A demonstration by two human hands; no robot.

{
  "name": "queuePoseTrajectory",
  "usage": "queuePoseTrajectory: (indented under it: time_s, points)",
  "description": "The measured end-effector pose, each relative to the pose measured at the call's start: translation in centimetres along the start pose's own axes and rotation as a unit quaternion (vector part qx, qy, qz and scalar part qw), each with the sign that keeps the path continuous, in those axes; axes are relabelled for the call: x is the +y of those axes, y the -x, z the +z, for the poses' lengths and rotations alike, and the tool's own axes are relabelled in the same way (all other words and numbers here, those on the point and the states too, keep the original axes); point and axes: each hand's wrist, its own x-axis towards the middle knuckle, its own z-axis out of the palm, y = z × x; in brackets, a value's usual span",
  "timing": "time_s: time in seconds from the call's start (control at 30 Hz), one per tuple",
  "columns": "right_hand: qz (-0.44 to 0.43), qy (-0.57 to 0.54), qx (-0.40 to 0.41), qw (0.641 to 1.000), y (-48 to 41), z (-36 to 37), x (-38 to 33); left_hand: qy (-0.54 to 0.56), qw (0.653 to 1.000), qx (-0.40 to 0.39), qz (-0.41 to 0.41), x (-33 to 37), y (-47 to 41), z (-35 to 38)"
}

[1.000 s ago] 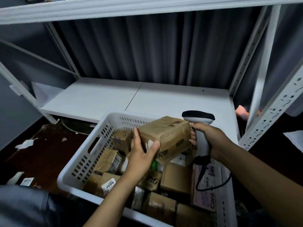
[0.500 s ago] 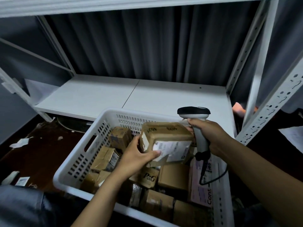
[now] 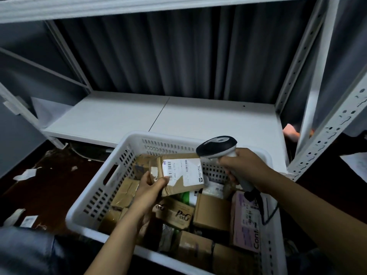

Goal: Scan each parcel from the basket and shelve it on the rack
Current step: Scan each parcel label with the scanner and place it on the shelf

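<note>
Since the frame half a second before, the left hand [image 3: 151, 188] had tipped the small brown cardboard parcel [image 3: 158, 165] further back, so that its white shipping label [image 3: 184, 171] faced up toward the camera. The right hand [image 3: 246, 167] had leaned the white handheld barcode scanner [image 3: 216, 145], black on top of its head, over to the left, bringing the head just above the parcel's right end.

The left grip was clamped on the parcel's near left corner, with the thumb on top at the label's edge and the fingers curled underneath. The right grip was wrapped tight round the scanner's handle, and a black cable [image 3: 261, 215] hung from the handle's base down into the basket. Whether the trigger was pressed could not be told.

The parcel was held in the air over the far half of the white perforated plastic basket [image 3: 95, 195], apart from the boxes below it. Under it lay more brown cartons packed close together, among them a box printed "P&G" [image 3: 178, 214]. Against the right wall lay a flat pink package [image 3: 246, 221] with a white label.

Just beyond the basket's far rim lay the low white shelf board [image 3: 198, 120] of the white metal rack [image 3: 325, 132], with a grey pleated curtain [image 3: 168, 52] hanging behind it. To the left of the basket the dark floor [image 3: 49, 185] was strewn with scraps of white paper [image 3: 24, 174].
</note>
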Motion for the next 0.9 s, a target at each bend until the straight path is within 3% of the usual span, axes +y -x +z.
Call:
queuePoseTrajectory:
  time_s: [0.23,0.6,0.9]
  points:
    - [-0.059,0.14,-0.066,0.986,0.4,0.9,-0.2,-0.032,0.999,0.007,0.027,0.8,-0.8,-1.1]
    - [-0.075,0.123,-0.07,0.987,0.4,0.2,-0.4,-0.076,0.997,0.01,0.022,2.0,-2.4,-2.7]
    - [-0.091,0.124,-0.061,0.986,0.3,0.3,-0.4,-0.042,0.999,-0.001,0.027,1.5,-3.0,-1.8]
